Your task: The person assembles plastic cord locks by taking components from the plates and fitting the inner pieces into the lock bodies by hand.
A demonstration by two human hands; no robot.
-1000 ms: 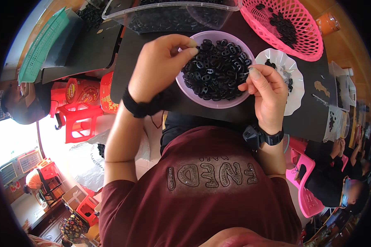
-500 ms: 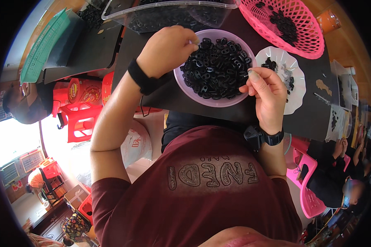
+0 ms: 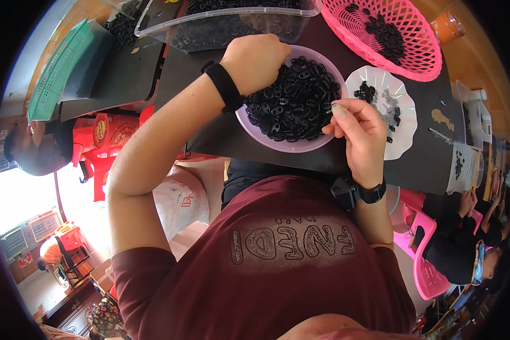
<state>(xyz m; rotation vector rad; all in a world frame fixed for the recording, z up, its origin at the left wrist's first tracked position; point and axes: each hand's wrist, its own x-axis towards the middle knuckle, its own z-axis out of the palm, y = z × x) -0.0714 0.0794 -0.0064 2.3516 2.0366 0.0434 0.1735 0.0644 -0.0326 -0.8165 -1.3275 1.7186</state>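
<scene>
A lilac bowl (image 3: 249,127) is heaped with small black oval plastic pieces (image 3: 294,99), each with two holes. My left hand (image 3: 258,62) is above the bowl's far left rim, back up and fingers curled; its fingertips, and anything in them, are hidden. At the bowl's right side, my right hand (image 3: 362,139) is closed in a pinch, thumb against forefinger. A tiny greyish piece shows at its fingertips, too small to name. Just beyond that hand lies a white scalloped plate (image 3: 405,139) with black parts and a heap of small grey bits.
A clear plastic bin (image 3: 226,28) of black pieces stands behind the bowl. To the far right is a pink woven basket (image 3: 425,62) with more black pieces. A green basket (image 3: 62,71) stands at the left. Other people sit at both sides; a pink chair (image 3: 428,272) is at right.
My left hand has moved right and turned, hiding its fingertips. My right hand has dropped slightly nearer and left, still pinching. The view has shifted a little.
</scene>
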